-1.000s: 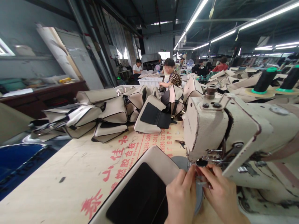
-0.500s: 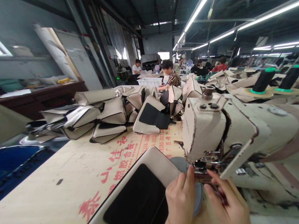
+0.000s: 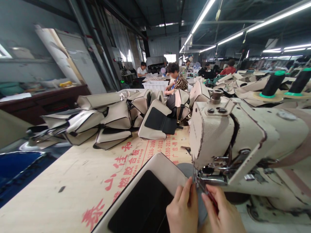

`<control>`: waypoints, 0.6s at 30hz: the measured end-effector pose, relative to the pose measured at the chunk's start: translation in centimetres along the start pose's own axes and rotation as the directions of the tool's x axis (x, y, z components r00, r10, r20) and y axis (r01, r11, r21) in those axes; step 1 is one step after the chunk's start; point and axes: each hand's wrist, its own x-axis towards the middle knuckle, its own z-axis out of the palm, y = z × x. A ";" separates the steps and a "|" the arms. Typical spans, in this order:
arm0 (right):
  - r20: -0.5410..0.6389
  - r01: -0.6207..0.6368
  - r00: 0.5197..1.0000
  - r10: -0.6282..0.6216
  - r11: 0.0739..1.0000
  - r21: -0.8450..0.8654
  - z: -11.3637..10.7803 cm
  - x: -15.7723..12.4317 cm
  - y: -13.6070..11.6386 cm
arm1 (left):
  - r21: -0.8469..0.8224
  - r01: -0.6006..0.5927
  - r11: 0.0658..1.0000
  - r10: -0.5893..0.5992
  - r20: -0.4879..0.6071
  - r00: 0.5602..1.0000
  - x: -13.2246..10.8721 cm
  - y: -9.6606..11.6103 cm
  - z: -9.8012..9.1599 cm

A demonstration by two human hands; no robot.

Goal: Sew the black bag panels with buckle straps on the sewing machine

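A beige bag point(image 3: 167, 171) with a large black panel point(image 3: 143, 202) lies at the front, its right corner close to the sewing machine point(image 3: 213, 136). My left hand point(image 3: 183, 207) is closed in a pinch by that corner, just left of the needle area; what its fingers hold is hidden. Close beside it, my right hand point(image 3: 222, 210) is closed around a small dark-red tool point(image 3: 212, 199), whose metal tip points up toward the needle area. The tool's exact kind does not show. A round grey plate point(image 3: 202, 207) shows between and beneath my hands.
Several beige and black bags point(image 3: 116, 115) are heaped along the far side of the plywood table point(image 3: 60, 174). Black thread spools point(image 3: 273, 84) stand behind the machine at right. A blue bin point(image 3: 21, 171) is at left. A co-worker point(image 3: 178, 79) sits beyond the heap.
Both hands have drawn slightly left and toward me from under the machine head. My right fingers, spread before, have closed on the small tool. The bag has stayed put.
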 end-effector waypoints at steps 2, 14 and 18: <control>-0.042 -0.009 0.999 0.007 0.999 -0.051 0.4 0.3 -0.5 | -0.050 0.019 0.999 -0.018 0.017 1.000 -0.5 0.0 -0.1; -0.280 -0.301 0.924 0.262 0.948 -0.105 1.7 3.1 -4.6 | -0.149 0.020 0.989 -0.010 0.071 0.997 -3.0 -1.2 0.0; -0.279 -0.191 0.944 0.178 0.982 -0.019 2.0 1.5 -3.9 | -0.181 0.199 0.963 -0.175 0.142 0.974 -1.7 -1.4 -1.5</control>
